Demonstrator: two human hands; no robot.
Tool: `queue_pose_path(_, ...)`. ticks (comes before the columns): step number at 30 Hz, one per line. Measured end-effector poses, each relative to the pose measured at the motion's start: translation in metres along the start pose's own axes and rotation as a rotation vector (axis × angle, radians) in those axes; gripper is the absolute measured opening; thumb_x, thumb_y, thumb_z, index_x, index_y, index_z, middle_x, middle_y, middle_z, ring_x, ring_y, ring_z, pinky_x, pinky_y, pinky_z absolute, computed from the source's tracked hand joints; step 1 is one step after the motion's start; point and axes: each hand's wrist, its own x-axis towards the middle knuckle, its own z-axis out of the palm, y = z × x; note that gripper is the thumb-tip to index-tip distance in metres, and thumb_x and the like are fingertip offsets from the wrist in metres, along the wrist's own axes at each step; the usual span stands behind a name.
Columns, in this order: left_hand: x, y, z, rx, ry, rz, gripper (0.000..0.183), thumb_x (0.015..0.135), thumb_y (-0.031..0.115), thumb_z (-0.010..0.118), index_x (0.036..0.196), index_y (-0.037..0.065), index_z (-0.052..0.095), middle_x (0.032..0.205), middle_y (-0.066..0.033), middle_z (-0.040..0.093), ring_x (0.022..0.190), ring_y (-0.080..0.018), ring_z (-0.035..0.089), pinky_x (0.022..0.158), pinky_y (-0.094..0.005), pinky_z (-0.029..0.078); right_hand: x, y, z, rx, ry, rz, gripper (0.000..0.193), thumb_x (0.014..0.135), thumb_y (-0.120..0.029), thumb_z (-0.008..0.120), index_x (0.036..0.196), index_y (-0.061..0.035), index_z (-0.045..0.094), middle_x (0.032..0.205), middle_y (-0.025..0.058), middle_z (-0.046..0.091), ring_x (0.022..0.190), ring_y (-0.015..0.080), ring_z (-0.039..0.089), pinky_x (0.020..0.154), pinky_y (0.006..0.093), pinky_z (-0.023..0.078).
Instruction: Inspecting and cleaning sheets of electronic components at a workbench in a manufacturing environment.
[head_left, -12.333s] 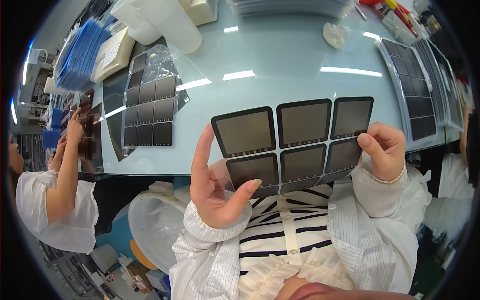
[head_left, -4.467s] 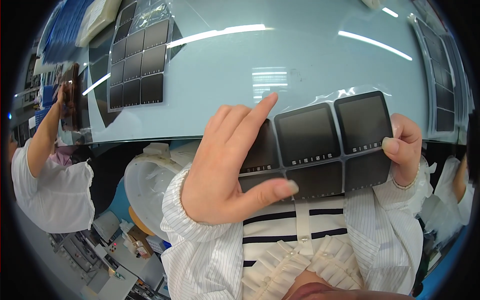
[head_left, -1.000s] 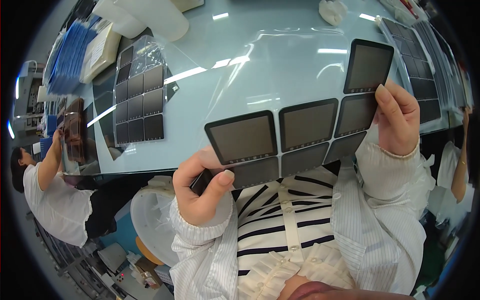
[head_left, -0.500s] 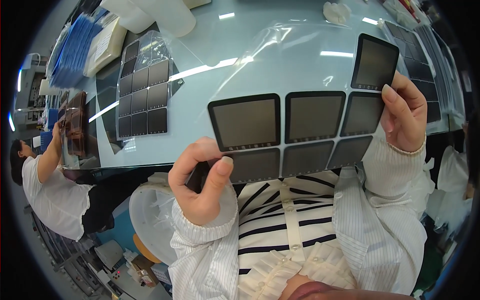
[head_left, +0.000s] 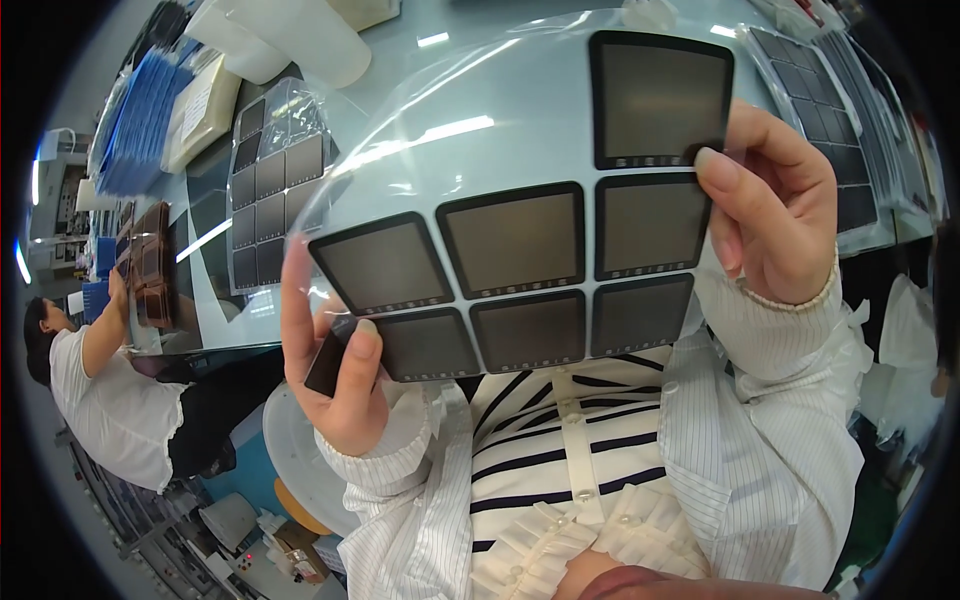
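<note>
A clear plastic sheet (head_left: 515,240) is stretched between my two hands in front of my chest. Several dark, black-bordered rectangular panels sit on it in rows, with an uncovered clear stretch at its upper left. My left hand (head_left: 345,400) pinches the lower left corner, thumb in front and fingers behind. A small dark flat piece (head_left: 325,365) shows between that thumb and fingers; what it is I cannot tell. At the right edge, my right hand (head_left: 780,210) grips the sheet, its thumb beside the upper right panel and the other fingers partly behind.
Another panel sheet (head_left: 270,190) lies on the glass-topped table (head_left: 400,85) at left, near blue stacked sheets (head_left: 145,120) and a white container (head_left: 320,45). More panel sheets (head_left: 815,110) lie at right. A white bin (head_left: 300,450) stands below. A co-worker (head_left: 115,390) sits at far left.
The sheet has moved left and now faces me more squarely, its panels looking larger. My left hand has shifted left and slightly down; my right hand has moved slightly left.
</note>
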Motion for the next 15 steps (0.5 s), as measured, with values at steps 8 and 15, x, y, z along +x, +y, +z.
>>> queue_pose_path(8,0.001,0.003,-0.009,-0.013,0.037,0.029,0.075,0.081,0.001,0.053,0.144,-0.001,0.012,0.108,-0.0223,0.061,0.094,-0.0201,0.062,0.090,-0.0291,0.041,0.006,-0.004,0.012,0.038,-0.021,-0.003,0.018,0.084,0.002,0.053,0.100,0.0089,0.057,0.092,0.0104,0.061,0.042,0.0022,0.047,0.035,0.0129,0.035)
queue_pose_path(15,0.004,0.003,-0.003,-0.044,0.121,0.035,0.075,0.082,0.008,0.056,0.143,-0.001,0.015,0.115,-0.0208,0.058,0.102,-0.0225,0.059,0.093,-0.0307,0.041,0.013,-0.003,0.022,0.070,-0.037,0.001,0.015,0.086,0.002,0.052,0.098,0.0066,0.059,0.092,0.0099,0.063,0.042,0.0023,0.046,0.036,0.0133,0.035)
